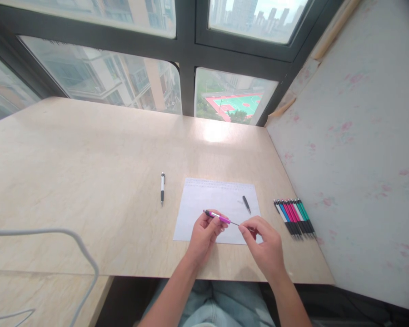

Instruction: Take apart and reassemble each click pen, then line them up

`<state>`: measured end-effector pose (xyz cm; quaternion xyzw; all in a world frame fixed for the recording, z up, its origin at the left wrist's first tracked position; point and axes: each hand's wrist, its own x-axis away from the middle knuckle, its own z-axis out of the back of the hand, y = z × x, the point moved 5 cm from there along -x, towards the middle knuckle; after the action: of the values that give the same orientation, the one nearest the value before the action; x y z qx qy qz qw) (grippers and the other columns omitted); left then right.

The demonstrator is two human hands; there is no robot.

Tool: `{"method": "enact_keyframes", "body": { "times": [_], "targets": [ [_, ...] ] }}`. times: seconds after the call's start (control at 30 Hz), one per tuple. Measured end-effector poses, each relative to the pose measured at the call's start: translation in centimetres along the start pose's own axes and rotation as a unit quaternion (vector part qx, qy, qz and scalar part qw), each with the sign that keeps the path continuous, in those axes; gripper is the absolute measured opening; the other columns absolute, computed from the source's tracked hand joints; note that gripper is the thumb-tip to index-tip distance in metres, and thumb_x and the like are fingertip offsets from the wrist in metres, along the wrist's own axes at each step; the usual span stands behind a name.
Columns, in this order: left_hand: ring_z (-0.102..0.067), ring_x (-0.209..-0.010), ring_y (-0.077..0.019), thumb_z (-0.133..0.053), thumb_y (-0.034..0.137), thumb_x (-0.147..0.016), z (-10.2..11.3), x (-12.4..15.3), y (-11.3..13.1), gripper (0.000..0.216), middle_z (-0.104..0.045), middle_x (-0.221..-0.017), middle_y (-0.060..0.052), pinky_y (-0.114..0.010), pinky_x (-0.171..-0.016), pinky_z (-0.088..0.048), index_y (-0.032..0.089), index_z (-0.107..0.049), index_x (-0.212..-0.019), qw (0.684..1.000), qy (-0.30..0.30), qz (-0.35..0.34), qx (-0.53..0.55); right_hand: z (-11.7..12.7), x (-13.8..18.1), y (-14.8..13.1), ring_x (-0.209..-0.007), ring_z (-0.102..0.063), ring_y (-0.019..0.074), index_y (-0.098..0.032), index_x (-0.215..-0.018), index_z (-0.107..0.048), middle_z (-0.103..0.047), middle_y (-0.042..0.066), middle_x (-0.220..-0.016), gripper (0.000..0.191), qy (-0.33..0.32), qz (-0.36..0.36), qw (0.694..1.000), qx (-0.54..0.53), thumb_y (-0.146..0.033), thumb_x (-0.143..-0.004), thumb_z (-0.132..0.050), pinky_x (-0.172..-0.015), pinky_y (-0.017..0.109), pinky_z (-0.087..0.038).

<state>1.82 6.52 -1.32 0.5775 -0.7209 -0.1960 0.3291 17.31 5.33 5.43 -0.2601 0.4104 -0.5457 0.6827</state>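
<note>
My left hand (204,234) is closed round the barrel of a pink pen (215,215), held just above a white sheet of paper (207,200). My right hand (264,240) pinches the thin refill (234,223) that sticks out of the pen's right end. A small black pen part (246,204) lies on the paper beyond my right hand. A white and black pen (162,187) lies alone on the table to the left of the paper.
A row of several pens (295,218) in blue, pink, white and green lies by the right wall. The beige table (88,181) runs up to a large window. A pale cable (85,254) loops at the lower left. A wallpapered wall (361,159) bounds the right side.
</note>
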Motion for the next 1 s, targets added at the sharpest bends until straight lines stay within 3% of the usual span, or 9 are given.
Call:
{"method": "enact_keyframes", "body": {
  "times": [0.3, 0.5, 0.6, 0.73, 0.87, 1.0],
  "targets": [
    [-0.061, -0.075, -0.0122, -0.073, 0.026, -0.080, -0.1, 0.1, -0.1, 0.019, -0.070, -0.086, -0.007, -0.023, -0.071, -0.048, 0.014, -0.064, -0.091, 1.000, -0.004, 0.021, 0.013, -0.1, -0.1, 0.6, -0.057, -0.046, 0.0130, -0.020, -0.063, -0.055, -0.051, -0.002, -0.060, 0.031, 0.011, -0.048, 0.999, 0.011, -0.032, -0.092, -0.057, -0.057, 0.027, -0.037],
    [-0.062, -0.071, -0.0081, -0.075, 0.020, -0.078, 1.3, -0.5, -0.5, 0.020, -0.069, -0.086, -0.005, -0.016, -0.064, -0.050, 0.015, -0.064, -0.093, 0.991, 0.046, 0.040, 0.121, -0.6, 0.0, 0.4, -0.071, -0.058, 0.0165, -0.020, -0.088, -0.065, -0.063, 0.002, -0.079, 0.017, 0.007, -0.038, 0.998, -0.044, -0.037, -0.086, -0.065, -0.061, 0.027, -0.044],
    [-0.062, -0.071, -0.0073, -0.076, 0.018, -0.077, 1.9, -0.8, -0.4, 0.021, -0.069, -0.085, -0.004, -0.014, -0.063, -0.051, 0.015, -0.064, -0.094, 0.981, 0.073, 0.030, 0.177, -0.5, -0.3, 1.2, -0.076, -0.060, 0.0177, -0.020, -0.091, -0.065, -0.064, 0.004, -0.083, 0.021, -0.006, -0.020, 0.999, -0.048, -0.038, -0.092, -0.055, -0.063, 0.027, -0.046],
    [-0.063, -0.068, -0.0072, -0.075, 0.018, -0.078, 2.2, -0.8, -0.2, 0.020, -0.068, -0.083, -0.003, -0.015, -0.063, -0.054, 0.015, -0.065, -0.094, 0.974, 0.102, 0.027, 0.201, -0.3, -1.8, 3.7, -0.070, -0.059, 0.0163, -0.020, -0.092, -0.067, -0.066, 0.005, -0.085, 0.020, -0.003, -0.027, 0.993, 0.117, -0.033, -0.093, -0.051, -0.064, 0.028, -0.044],
    [-0.063, -0.067, -0.0072, -0.076, 0.016, -0.077, 2.2, -0.7, 0.0, 0.020, -0.069, -0.083, -0.004, -0.015, -0.064, -0.055, 0.014, -0.066, -0.094, 0.974, 0.111, 0.024, 0.198, -1.3, -4.2, 5.7, -0.076, -0.063, 0.0183, -0.021, -0.105, -0.068, -0.067, 0.007, -0.097, 0.022, -0.048, -0.047, 0.948, 0.310, -0.022, -0.090, -0.051, -0.064, 0.029, -0.041],
    [-0.063, -0.068, -0.0073, -0.077, 0.016, -0.076, 2.2, -0.7, 0.0, 0.020, -0.069, -0.082, -0.004, -0.015, -0.064, -0.055, 0.014, -0.066, -0.093, 0.974, 0.112, 0.024, 0.194, -2.6, -5.8, 6.0, -0.075, -0.063, 0.0176, -0.021, -0.104, -0.068, -0.066, 0.008, -0.098, 0.021, -0.096, -0.063, 0.916, 0.384, -0.019, -0.089, -0.053, -0.058, 0.027, -0.036]
  ]
}}
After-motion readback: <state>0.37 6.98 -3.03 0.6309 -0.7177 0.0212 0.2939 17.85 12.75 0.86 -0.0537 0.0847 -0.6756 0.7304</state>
